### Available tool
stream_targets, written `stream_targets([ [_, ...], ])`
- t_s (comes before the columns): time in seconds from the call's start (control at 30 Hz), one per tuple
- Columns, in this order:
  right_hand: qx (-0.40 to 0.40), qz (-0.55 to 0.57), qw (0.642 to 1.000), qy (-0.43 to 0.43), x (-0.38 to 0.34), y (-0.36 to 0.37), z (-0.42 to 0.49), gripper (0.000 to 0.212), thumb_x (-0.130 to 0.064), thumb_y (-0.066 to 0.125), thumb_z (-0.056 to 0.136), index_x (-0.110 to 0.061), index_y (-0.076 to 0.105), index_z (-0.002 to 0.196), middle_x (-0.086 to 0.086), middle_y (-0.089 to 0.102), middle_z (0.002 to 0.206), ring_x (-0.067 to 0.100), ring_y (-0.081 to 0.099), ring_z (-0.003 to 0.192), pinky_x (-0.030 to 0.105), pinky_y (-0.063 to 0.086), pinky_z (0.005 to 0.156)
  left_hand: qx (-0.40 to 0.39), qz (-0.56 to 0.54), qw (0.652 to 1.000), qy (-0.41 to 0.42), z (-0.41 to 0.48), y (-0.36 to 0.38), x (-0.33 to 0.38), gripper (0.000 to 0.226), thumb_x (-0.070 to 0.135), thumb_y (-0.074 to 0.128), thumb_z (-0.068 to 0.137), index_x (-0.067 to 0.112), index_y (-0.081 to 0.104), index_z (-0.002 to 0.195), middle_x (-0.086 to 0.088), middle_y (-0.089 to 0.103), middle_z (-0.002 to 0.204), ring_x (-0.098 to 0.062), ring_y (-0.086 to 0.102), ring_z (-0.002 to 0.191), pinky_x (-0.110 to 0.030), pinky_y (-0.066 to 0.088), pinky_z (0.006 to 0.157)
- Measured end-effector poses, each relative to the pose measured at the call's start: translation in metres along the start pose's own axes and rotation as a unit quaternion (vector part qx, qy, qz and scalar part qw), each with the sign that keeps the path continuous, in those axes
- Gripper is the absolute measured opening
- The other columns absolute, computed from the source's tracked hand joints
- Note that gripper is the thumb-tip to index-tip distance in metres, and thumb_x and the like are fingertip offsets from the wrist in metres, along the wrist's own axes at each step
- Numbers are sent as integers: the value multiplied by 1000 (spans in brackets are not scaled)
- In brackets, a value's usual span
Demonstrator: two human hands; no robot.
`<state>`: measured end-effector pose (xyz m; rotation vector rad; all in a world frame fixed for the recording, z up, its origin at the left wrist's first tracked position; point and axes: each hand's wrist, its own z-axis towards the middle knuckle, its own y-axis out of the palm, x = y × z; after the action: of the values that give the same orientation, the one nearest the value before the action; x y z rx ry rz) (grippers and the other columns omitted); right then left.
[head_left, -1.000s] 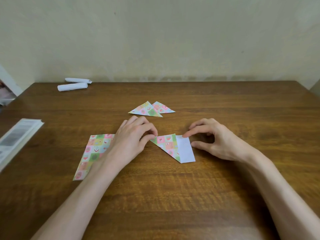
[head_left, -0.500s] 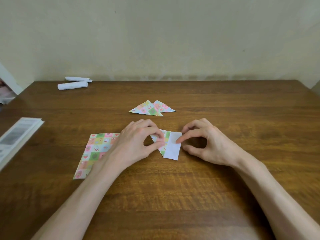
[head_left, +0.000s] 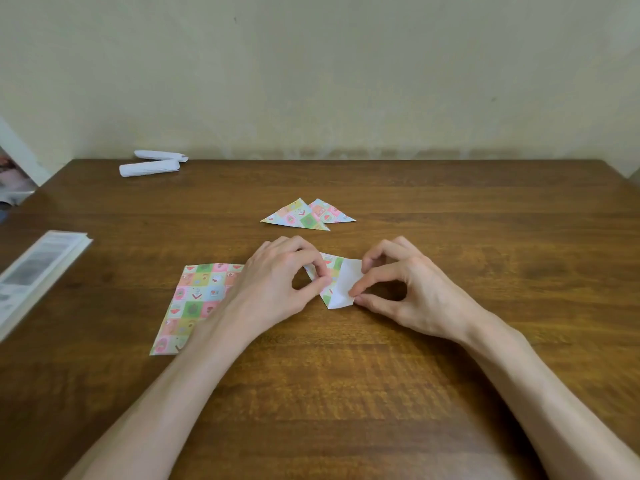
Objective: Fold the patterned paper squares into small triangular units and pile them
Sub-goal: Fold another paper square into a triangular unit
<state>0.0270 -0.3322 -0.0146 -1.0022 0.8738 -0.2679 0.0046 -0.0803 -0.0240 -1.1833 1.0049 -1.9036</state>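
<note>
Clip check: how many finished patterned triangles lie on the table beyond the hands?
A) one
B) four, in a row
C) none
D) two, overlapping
D: beyond the half-folded paper, the left triangle lies partly over the right triangle, and no others show.

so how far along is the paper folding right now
Done: two folded triangles lie overlapping farther back on the table. In hand: the left hand and right hand each pinch a part-folded piece, its white underside turned over the pattern. Left: finishing that piece, adding it to the pile, and folding the flat patterned sheet partly hidden by the left forearm.
</note>
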Motion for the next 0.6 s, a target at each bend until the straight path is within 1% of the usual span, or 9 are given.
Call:
stream_targets([
  [0.07, -22, 6, 1000, 5, 0, 2, 0, 10, -43, 78, 89, -43, 79, 99, -21, 57, 108, 8, 50, 108, 27, 47, 93, -25, -13, 1000, 6, -1, -2, -2, 14, 55, 68, 88, 41, 65, 88, 24, 58, 113, -2, 53, 113, -33, 40, 100],
  [0.13, -34, 19, 999, 3, 1, 2, 1, 12, -46, 76, 89, -41, 79, 100, -20, 60, 108, 9, 52, 108, 30, 47, 95, -50, -26, 998, 13, -2, -5, -3, 15, 55, 73, 85, 42, 66, 91, 26, 57, 119, 1, 49, 120, -33, 35, 104],
  [0.2, -39, 31, 999, 1, 1, 3, 1, 13, -48, 75, 90, -40, 79, 100, -19, 61, 108, 9, 53, 109, 30, 46, 96, -58, -32, 998, 20, -3, -8, -3, 17, 54, 76, 84, 43, 68, 94, 27, 56, 121, 4, 47, 124, -33, 32, 106],
  [0.3, -40, 44, 998, 7, 0, 5, 1, 13, -48, 76, 88, -42, 79, 99, -19, 62, 108, 9, 55, 108, 28, 46, 96, -59, -25, 998, 29, -2, -10, -4, 17, 54, 78, 83, 43, 71, 93, 27, 57, 114, 2, 49, 119, -33, 30, 104],
  [0.37, -41, 61, 997, 21, -1, 6, 2, 12, -48, 77, 87, -42, 79, 98, -18, 62, 107, 9, 55, 109, 27, 44, 98, -68, -40, 997, 24, -1, -11, -4, 14, 52, 78, 84, 42, 71, 90, 26, 60, 107, 1, 53, 113, -33, 32, 103],
  [0.43, -43, 78, 996, 32, -2, 6, 2, 10, -47, 78, 87, -43, 79, 95, -18, 62, 106, 8, 55, 110, 25, 43, 98, -76, -62, 995, 19, -1, -11, -3, 11, 49, 79, 85, 41, 72, 88, 25, 62, 103, 1, 55, 111, -32, 34, 102],
  [0.53, -47, 89, 994, 41, -3, 7, 2, 7, -48, 77, 88, -43, 78, 93, -17, 62, 106, 8, 54, 110, 26, 43, 98, -95, -73, 993, 17, -1, -12, -5, 4, 44, 76, 90, 41, 74, 91, 25, 63, 106, 0, 53, 115, -32, 35, 104],
  [0.6, -45, 91, 994, 50, -5, 8, 3, 5, -48, 76, 89, -44, 77, 90, -16, 63, 105, 8, 54, 109, 26, 43, 98, -115, -85, 990, 12, 0, -14, -7, 3, 42, 75, 91, 42, 75, 94, 25, 62, 110, -2, 52, 119, -32, 34, 106],
])
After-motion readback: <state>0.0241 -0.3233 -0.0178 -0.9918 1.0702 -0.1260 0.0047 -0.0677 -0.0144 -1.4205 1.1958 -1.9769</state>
